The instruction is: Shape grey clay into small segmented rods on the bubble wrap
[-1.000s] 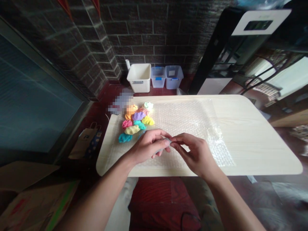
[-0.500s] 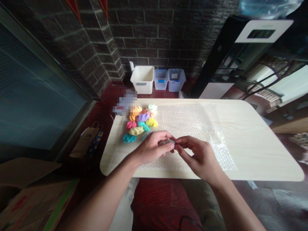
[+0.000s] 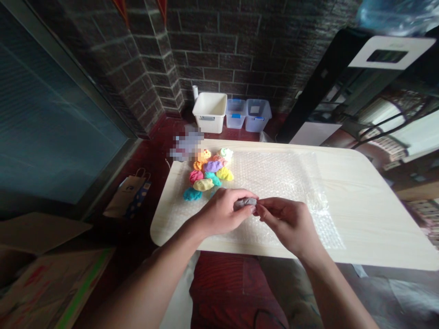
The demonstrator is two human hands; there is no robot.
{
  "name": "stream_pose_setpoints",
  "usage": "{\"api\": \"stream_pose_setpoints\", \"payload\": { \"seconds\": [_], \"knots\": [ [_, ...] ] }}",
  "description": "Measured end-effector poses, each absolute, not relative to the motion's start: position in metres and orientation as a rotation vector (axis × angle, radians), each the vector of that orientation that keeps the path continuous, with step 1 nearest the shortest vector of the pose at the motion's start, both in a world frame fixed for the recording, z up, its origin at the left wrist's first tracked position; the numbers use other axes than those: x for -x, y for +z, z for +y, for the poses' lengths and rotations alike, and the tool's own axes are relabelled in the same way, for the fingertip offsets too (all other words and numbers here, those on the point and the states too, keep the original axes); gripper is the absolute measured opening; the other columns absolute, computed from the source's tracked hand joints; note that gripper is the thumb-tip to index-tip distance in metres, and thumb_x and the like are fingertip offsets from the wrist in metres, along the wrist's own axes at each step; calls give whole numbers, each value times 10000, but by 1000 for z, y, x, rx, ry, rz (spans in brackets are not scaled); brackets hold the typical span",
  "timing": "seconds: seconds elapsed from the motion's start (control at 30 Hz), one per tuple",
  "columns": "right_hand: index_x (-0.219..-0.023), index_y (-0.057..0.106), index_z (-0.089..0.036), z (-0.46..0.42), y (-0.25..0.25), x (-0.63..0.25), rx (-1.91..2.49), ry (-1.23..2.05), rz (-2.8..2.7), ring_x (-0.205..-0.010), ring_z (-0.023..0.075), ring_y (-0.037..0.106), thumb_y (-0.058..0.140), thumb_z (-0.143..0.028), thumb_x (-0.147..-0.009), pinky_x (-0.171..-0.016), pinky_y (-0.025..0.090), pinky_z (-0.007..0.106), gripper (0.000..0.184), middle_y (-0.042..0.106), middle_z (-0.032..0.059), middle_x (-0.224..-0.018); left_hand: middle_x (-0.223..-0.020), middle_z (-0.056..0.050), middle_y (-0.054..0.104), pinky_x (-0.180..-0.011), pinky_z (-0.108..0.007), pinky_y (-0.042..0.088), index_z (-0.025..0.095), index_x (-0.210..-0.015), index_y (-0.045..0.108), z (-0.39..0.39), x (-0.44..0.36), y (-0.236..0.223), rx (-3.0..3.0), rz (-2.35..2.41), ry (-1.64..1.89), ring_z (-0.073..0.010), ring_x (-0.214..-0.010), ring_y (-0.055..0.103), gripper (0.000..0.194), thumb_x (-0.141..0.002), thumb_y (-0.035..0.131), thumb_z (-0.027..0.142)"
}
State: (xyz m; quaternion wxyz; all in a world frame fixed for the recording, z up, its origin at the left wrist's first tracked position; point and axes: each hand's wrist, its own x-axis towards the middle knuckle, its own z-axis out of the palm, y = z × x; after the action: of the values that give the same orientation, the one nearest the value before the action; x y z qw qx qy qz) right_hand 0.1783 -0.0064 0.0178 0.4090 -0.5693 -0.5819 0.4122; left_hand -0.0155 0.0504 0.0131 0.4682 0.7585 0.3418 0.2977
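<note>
A small lump of grey modelling clay (image 3: 245, 202) lies between the thumb and fingers of my left hand (image 3: 224, 211), which is closed around it. My right hand (image 3: 291, 224) pinches at the lump's right end with thumb and fingertips pressed together. Both hands are held over the bubble wrap (image 3: 274, 173). Beyond my left hand sits a cluster of coloured clay lumps, among them a purple one (image 3: 213, 166), a pale yellow one (image 3: 203, 184), a bright yellow one (image 3: 225, 173), a red one (image 3: 196, 176) and a blue one (image 3: 192, 194).
The pale wooden table (image 3: 370, 205) spreads out to the right. A white bin (image 3: 210, 112) and two clear tubs (image 3: 258, 115) stand on the floor beyond it. On the left are a paper bag (image 3: 125, 194) and a cardboard box (image 3: 51, 288). A water dispenser (image 3: 387, 52) stands at the right.
The camera view has shifted, so the table and things appear slightly farther right. Both hands stay together at the grey lump, and more of it shows now.
</note>
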Motion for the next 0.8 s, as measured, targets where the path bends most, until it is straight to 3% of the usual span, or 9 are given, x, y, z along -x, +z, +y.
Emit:
{"api": "stream_pose_setpoints", "payload": {
  "seconds": [0.17,0.3,0.53,0.8],
  "knots": [
    [-780,779,-158,0,1,-172,1428,1051,-1372,-562,188,683,780,-397,-831,-514,544,290,244,770,74,-680,-1028,-56,821,-821,-310,530,189,-1100,771,49,18,10,-1981,886,725,-214,-950,755,226,-923,633,173],
    [-799,762,-157,4,-5,-166,1410,1097,-1330,-585,171,670,805,-357,-811,-526,525,273,205,756,62,-695,-988,-32,802,-783,-285,506,194,-1065,756,51,21,7,-2015,909,731,-186,-892,726,209,-906,627,152],
    [-829,776,-158,3,0,-177,1276,1254,-1238,-639,175,689,820,-401,-830,-625,582,304,247,756,61,-707,-895,-1,744,-724,-255,462,189,-1039,725,52,18,12,-1965,870,692,-151,-808,657,137,-934,640,218],
    [-843,715,-184,-9,1,-185,1440,881,-1557,-625,166,684,713,-252,-869,-490,518,226,72,736,45,-731,-745,20,650,-626,-249,367,161,-891,709,48,2,6,-1946,924,617,-124,-682,560,145,-938,592,233]
  ]
}}
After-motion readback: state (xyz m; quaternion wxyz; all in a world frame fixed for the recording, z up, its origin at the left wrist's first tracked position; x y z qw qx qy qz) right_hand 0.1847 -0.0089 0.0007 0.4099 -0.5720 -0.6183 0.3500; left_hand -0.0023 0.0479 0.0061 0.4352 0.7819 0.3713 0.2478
